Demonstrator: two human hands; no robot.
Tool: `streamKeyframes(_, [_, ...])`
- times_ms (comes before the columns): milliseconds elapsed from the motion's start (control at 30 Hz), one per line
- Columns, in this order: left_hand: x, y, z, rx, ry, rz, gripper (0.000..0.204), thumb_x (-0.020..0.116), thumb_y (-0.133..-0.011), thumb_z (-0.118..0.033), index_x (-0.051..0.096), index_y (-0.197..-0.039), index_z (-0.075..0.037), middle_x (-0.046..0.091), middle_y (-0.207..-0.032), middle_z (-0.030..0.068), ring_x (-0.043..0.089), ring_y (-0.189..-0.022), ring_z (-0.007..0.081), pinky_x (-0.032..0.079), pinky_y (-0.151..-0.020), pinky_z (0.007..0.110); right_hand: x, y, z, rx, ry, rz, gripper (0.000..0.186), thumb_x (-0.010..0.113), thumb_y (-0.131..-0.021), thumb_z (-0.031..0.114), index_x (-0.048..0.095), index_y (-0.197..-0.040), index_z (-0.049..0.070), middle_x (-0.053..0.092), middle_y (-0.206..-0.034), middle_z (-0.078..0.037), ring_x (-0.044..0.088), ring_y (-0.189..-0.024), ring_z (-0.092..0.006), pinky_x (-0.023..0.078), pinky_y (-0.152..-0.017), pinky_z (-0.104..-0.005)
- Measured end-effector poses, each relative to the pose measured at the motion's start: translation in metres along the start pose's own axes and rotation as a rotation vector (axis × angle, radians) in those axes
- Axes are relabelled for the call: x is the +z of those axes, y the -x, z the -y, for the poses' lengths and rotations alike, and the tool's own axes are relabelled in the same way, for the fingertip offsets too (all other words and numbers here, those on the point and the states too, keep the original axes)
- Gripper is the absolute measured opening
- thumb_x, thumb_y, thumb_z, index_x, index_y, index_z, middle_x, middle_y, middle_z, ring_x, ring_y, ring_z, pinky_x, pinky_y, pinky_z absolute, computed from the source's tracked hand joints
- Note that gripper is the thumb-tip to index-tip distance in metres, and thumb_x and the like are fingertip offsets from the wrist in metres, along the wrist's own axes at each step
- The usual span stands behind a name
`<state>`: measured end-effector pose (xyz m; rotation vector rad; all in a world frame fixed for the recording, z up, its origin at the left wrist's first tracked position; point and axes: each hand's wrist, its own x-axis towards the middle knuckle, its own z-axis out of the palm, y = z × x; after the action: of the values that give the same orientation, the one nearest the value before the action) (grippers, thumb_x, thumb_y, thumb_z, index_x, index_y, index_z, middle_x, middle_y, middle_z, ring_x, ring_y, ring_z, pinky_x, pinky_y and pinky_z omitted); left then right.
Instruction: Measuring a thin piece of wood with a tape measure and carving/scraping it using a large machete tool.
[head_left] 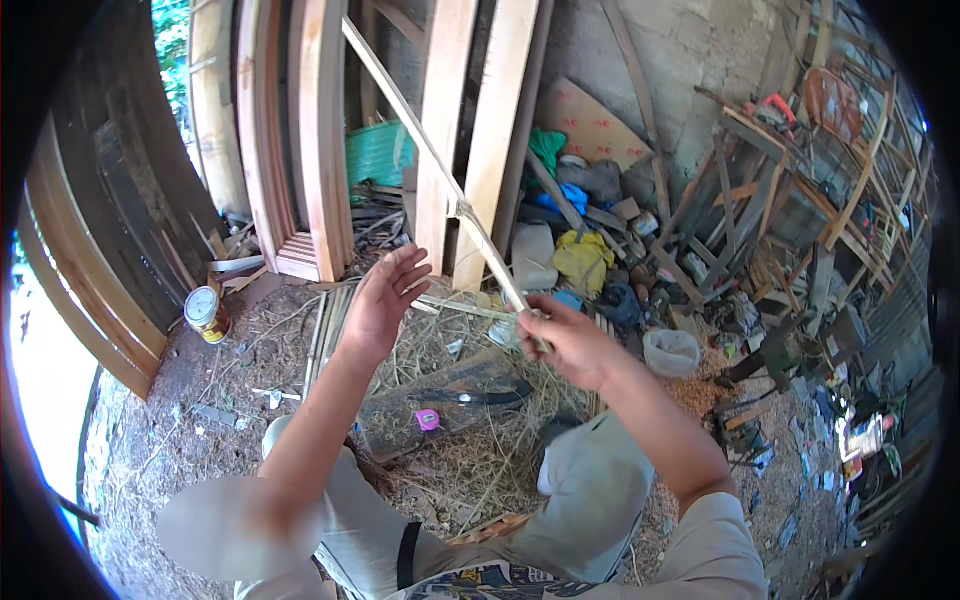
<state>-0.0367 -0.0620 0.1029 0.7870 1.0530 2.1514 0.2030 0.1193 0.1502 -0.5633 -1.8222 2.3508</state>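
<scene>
My right hand (565, 343) is closed around the lower end of a long pale bamboo strip (490, 255). The strip slants up and to the left, with a knobby joint partway along it. My left hand (385, 300) is raised to the left of the strip, fingers stretched out, apart from it and holding nothing. On the ground between my legs lies a thick wooden block (395, 410). A pink tape measure (428, 420) rests on it, near a long dark tool (480, 397) that looks like a machete.
Tall planks (440, 120) lean against the wall ahead. A paint can (207, 315) stands at the left. Sacks and a yellow bag (583, 262) are heaped beyond my right hand, near a white bucket (672, 353). Scrap wood (790, 190) is piled at the right.
</scene>
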Motion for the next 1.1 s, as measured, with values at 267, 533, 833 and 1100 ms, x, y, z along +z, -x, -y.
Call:
streamKeyframes(267, [-0.127, 0.024, 0.032, -0.228, 0.364, -0.586, 0.081, 0.052, -0.101, -0.063, 0.041, -0.154, -0.003, 0.051, -0.151, 0.0150, 0.053, -0.134, 0.0318, 0.037, -0.119, 0.048, 0.055, -0.062, -0.115, -0.166, 0.267, 0.062, 0.037, 0.045, -0.114, 0.031, 0.064, -0.112, 0.000, 0.061, -0.072, -0.005, 0.055, -0.060, -0.0104, 0.047, -0.059, -0.0285])
streamKeyframes(533, [-0.159, 0.031, 0.009, -0.152, 0.003, -0.566, 0.064, 0.051, -0.105, -0.056, 0.052, -0.143, -0.004, 0.062, -0.135, 0.0105, 0.062, -0.122, 0.0258, 0.046, -0.110, 0.042, 0.065, -0.087, -0.173, 0.015, 0.155, 0.222, 0.041, 0.041, -0.114, 0.036, 0.060, -0.104, 0.001, 0.059, -0.072, -0.005, 0.055, -0.062, -0.0124, 0.047, -0.061, -0.0299])
streamKeyframes(833, [-0.179, 0.027, 0.008, 0.008, -0.450, -0.683, 0.028, 0.066, -0.103, -0.024, 0.071, -0.117, 0.000, 0.075, -0.109, 0.0079, 0.071, -0.100, 0.0134, 0.056, -0.089, 0.031, 0.057, -0.161, -0.232, -0.145, 0.737, 0.134, 0.044, 0.052, -0.108, 0.042, 0.066, -0.117, 0.001, 0.071, -0.100, -0.021, 0.071, -0.096, -0.0274, 0.054, -0.085, -0.0409])
streamKeyframes(1100, [-0.153, 0.048, 0.047, -0.024, -1.179, -0.549, 0.029, 0.072, -0.094, -0.030, 0.076, -0.105, -0.004, 0.076, -0.084, 0.0094, 0.075, -0.073, 0.0208, 0.056, -0.070, 0.038, -0.023, -0.199, -0.310, 0.327, 1.757, 0.217, 0.075, 0.069, -0.097, 0.043, 0.040, -0.156, 0.005, 0.045, -0.156, -0.021, 0.047, -0.143, -0.0376, 0.040, -0.116, -0.0550])
